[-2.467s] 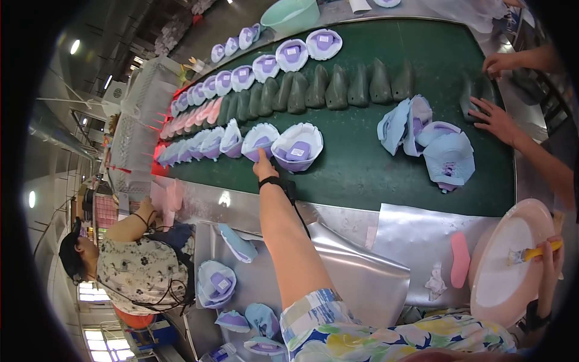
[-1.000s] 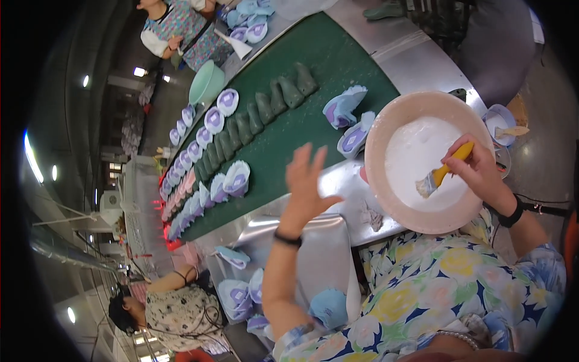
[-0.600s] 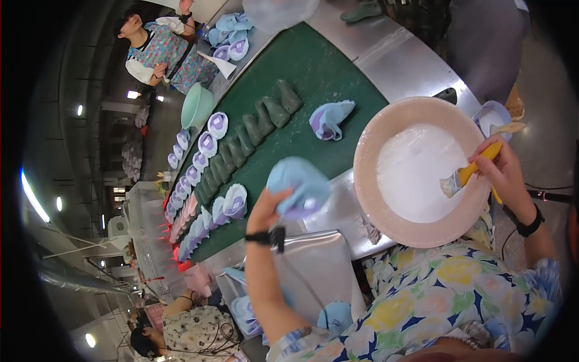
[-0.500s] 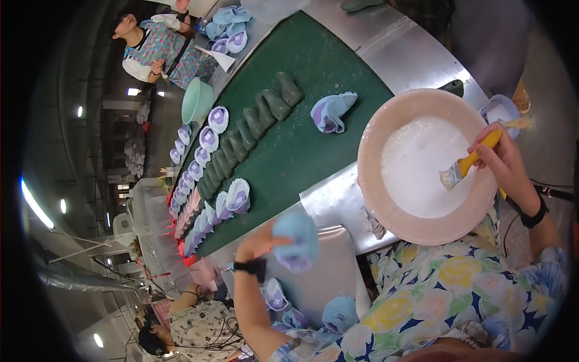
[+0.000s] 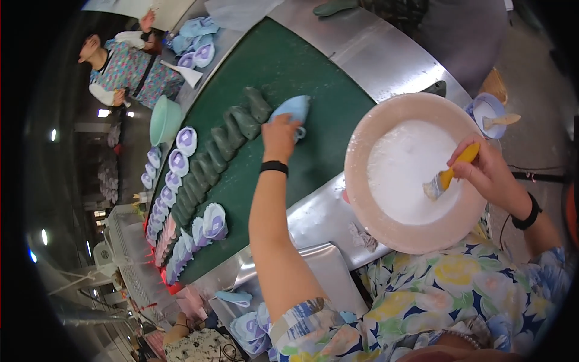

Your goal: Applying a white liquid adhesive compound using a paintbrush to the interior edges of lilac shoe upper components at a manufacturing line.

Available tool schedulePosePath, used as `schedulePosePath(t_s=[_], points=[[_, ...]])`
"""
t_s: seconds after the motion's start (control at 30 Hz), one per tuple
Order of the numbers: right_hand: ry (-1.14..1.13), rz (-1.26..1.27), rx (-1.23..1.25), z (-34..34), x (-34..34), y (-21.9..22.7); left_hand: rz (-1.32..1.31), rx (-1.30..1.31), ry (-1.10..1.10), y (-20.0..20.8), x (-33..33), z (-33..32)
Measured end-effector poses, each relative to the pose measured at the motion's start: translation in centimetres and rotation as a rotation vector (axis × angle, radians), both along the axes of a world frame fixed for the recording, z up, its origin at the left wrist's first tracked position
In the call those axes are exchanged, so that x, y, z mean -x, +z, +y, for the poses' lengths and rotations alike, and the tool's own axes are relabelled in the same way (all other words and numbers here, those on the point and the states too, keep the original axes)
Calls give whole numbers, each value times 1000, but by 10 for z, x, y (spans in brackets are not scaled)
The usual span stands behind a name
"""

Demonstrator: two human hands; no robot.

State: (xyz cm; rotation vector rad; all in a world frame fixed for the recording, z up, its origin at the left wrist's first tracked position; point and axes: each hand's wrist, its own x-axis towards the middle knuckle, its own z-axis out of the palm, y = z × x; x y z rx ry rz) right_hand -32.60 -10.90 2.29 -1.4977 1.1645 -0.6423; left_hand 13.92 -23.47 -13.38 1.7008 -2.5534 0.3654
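My left hand (image 5: 278, 137) reaches far forward over the green belt (image 5: 283, 60), fingers closed on a light blue fabric shoe upper (image 5: 294, 108). Part of this upper is hidden behind the hand. Beside it runs a row of dark green shoe lasts (image 5: 217, 148). In my right hand (image 5: 487, 174) is a paintbrush (image 5: 447, 176) with a yellow handle, its pale bristles slanting down over the white liquid (image 5: 404, 157). That liquid fills a wide pinkish basin (image 5: 360, 199) close in front of me.
Rows of lilac and blue uppers (image 5: 214, 221) flank the lasts. More uppers (image 5: 250, 332) lie by a metal tray (image 5: 325, 268) at lower left. A small tub with a brush (image 5: 485, 113) stands right of the basin. Across the belt are a green bowl (image 5: 164, 120) and another person (image 5: 129, 69).
My left hand has moved from over the tray, where it held a blue upper, forward to the belt. My right hand still holds the brush over the basin. The whole view has shifted.
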Motion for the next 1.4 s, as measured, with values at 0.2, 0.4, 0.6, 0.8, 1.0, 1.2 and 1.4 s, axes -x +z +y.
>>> schedulePosePath(t_s=[0.2,0.4,0.6,0.8,1.0,1.2,1.4], points=[[29,76,126,-23,-6,-12,343,-470,501,4,-56,53],[185,94,202,-36,-54,-28,178,-342,373,18,-5,138],[687,178,293,-5,-82,-47,614,-35,383,53,5,175],[642,312,523,-13,-34,-48,1550,-239,347,98,31,221],[358,255,433,-30,-6,-11,2007,-714,495,119,66,220],[272,27,649,-40,3,14,2007,-856,501,133,135,203],[637,155,1090,-16,-41,-5,2071,-896,484,142,181,197]])
